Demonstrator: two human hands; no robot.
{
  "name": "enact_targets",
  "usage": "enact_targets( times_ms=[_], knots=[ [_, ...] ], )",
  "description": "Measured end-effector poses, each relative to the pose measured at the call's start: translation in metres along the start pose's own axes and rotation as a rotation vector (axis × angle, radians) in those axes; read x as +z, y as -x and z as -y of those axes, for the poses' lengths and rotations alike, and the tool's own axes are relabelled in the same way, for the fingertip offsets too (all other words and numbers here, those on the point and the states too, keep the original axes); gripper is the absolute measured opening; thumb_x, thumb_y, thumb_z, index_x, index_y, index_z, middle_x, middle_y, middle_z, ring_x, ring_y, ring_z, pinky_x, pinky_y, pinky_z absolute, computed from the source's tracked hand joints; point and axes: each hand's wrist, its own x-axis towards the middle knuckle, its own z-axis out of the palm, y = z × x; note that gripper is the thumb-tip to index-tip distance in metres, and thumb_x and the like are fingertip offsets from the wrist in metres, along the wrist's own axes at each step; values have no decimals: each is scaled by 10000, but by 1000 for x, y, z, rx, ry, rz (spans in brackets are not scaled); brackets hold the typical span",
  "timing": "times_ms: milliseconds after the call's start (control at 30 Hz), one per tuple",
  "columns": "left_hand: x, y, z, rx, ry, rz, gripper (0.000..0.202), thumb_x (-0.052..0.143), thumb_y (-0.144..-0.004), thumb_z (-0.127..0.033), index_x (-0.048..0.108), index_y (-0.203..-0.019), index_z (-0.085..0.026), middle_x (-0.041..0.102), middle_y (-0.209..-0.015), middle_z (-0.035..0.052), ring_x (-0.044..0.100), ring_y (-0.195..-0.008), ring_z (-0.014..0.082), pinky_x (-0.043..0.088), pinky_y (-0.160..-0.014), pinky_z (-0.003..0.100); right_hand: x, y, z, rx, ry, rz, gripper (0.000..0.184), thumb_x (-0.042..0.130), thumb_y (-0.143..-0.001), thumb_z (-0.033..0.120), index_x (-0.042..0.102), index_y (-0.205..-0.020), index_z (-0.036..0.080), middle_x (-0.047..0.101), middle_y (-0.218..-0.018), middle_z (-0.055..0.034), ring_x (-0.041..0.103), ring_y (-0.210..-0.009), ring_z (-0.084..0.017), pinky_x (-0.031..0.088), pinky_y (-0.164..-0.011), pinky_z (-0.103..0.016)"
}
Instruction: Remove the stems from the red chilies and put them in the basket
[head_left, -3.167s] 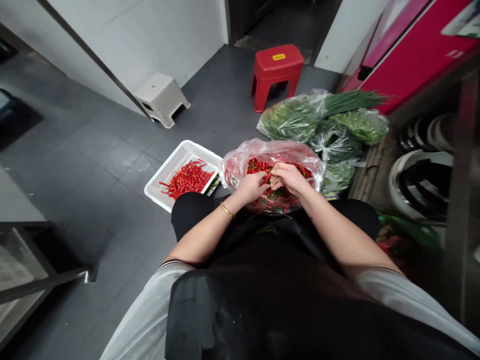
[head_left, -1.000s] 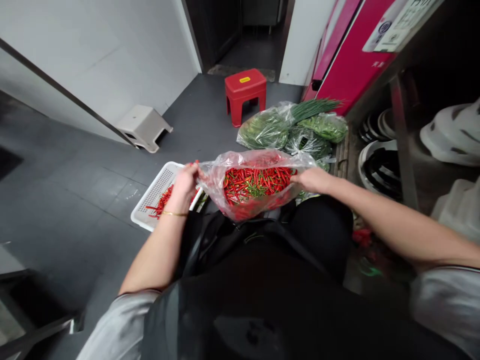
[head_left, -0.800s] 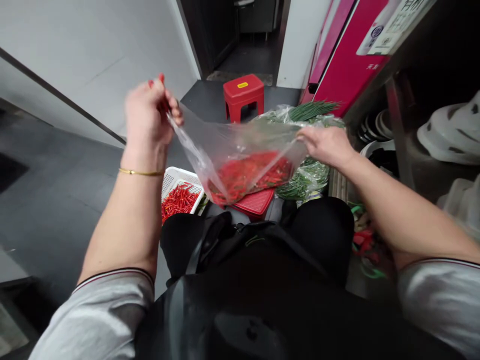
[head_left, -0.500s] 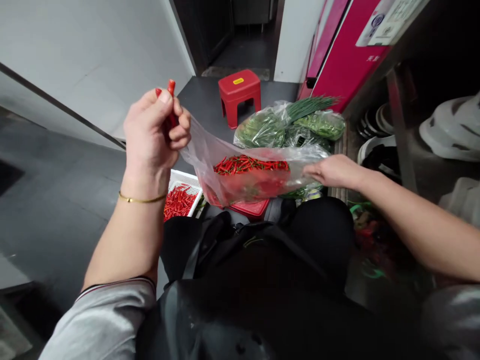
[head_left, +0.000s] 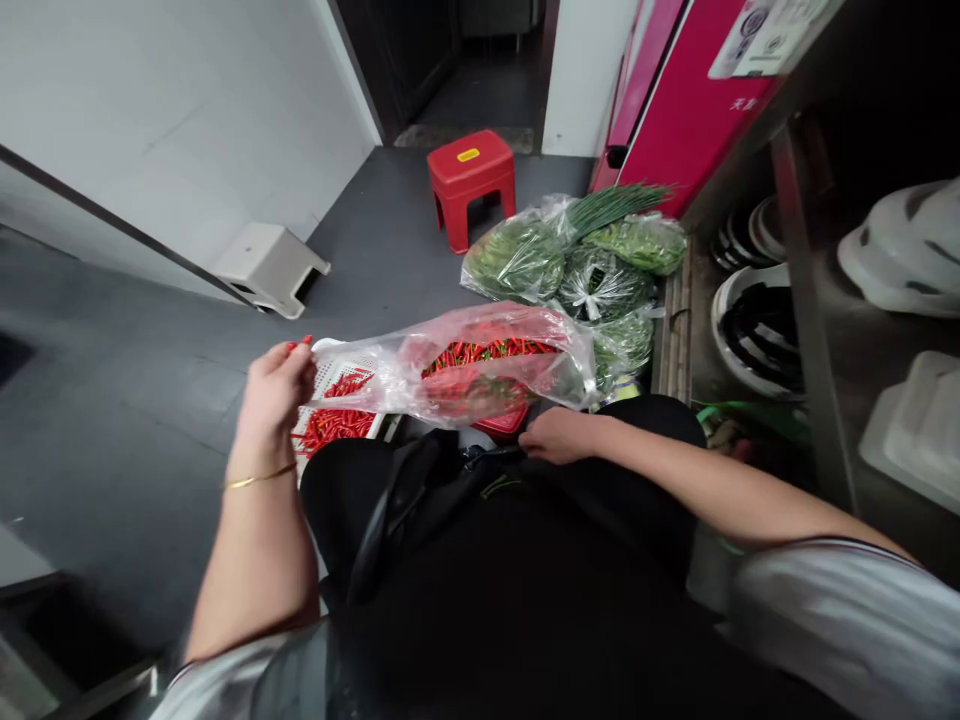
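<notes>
My left hand [head_left: 276, 388] is closed on the gathered end of a clear plastic bag [head_left: 382, 375], with red chili tips [head_left: 306, 341] poking out above the fist. The bag stretches to the right across the front of my lap. Inside it lies a heap of red chilies with green stems [head_left: 487, 352]. My right hand [head_left: 559, 435] is low by my lap, just below the bag's right end, its fingers curled; what they hold, if anything, is hidden. Under the bag, part of a red surface [head_left: 501, 424] shows. Loose chilies [head_left: 337, 420] fill a white perforated basket [head_left: 324, 374] beneath my left hand.
Bagged green vegetables [head_left: 517, 255] lie on the floor ahead, right of centre. A red stool [head_left: 471, 165] stands beyond them, and a white stool [head_left: 262, 260] lies tipped by the left wall. At right, a shelf holds white containers [head_left: 900, 250].
My left hand has come down and left, pulling the bag's end over the basket. My right hand has left the bag's right end and moved down and left towards my lap.
</notes>
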Motion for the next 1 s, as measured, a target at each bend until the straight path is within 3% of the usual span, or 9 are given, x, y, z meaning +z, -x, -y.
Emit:
enact_targets(
  times_ms=[100,167,267,333,433,567,700,867,1000],
  knots=[
    [-24,18,-11,13,385,47,243,629,-740,-389,505,-697,-184,364,-463,-55,273,-379,67,178,-366,215,-30,28,-22,137,-66,-609,262,463,-931,347,680,-1009,221,705,-974,-77,641,-913,-191,483,-824,-312],
    [-28,25,-15,51,509,29,266,717,-675,-377,548,-670,-171,391,-444,-45,285,-366,61,153,-350,211,-48,36,-47,474,12,-961,574,588,-851,481,528,-1303,133,588,-1261,-190,535,-1176,-272,442,-967,-388],
    [-24,20,-12,61,612,-67,264,743,-647,-348,545,-636,-173,392,-425,-48,264,-348,52,122,-335,207,-52,20,-84,889,-101,-476,990,768,-634,538,399,-1410,47,523,-1309,-303,535,-1153,-403,457,-911,-498],
    [-22,9,-11,45,665,-124,241,716,-667,-323,529,-622,-178,370,-403,-54,239,-336,51,105,-330,207,-42,3,-99,962,-190,-358,626,778,-624,406,627,-1131,71,677,-1023,-233,629,-951,-366,496,-801,-448],
    [-20,-14,-28,111,709,-141,208,648,-738,-270,507,-614,-179,342,-373,-61,208,-325,50,90,-323,209,-42,-10,-101,909,-502,-720,124,644,-716,279,593,-682,171,608,-603,-67,607,-683,-217,478,-637,-304],
    [-16,-33,-85,443,768,-123,275,571,-860,-241,472,-617,-161,307,-374,-88,212,-310,25,109,-325,163,-80,-7,-72,619,-893,-1218,199,511,-801,325,421,-652,226,332,-442,75,343,-403,-90,324,-408,-215],
    [4,-18,-120,660,832,64,254,613,-868,-308,524,-703,-137,406,-444,-74,287,-317,23,157,-315,158,-82,-17,-37,366,-1000,-1076,218,557,-791,356,455,-658,218,392,-429,85,377,-362,-76,303,-381,-194],
    [46,10,-97,419,746,277,313,657,-825,-438,512,-733,-177,471,-490,-55,297,-338,33,183,-328,197,-18,-31,-27,459,-1071,-719,292,615,-770,418,478,-618,209,428,-368,79,382,-320,-79,285,-353,-201],
    [63,1,-94,397,657,244,354,632,-835,-476,465,-697,-196,493,-496,-58,295,-335,33,203,-338,196,-33,-32,-29,358,-1291,-879,174,631,-759,331,528,-710,200,367,-377,107,296,-313,-54,239,-328,-183]
  ],
)
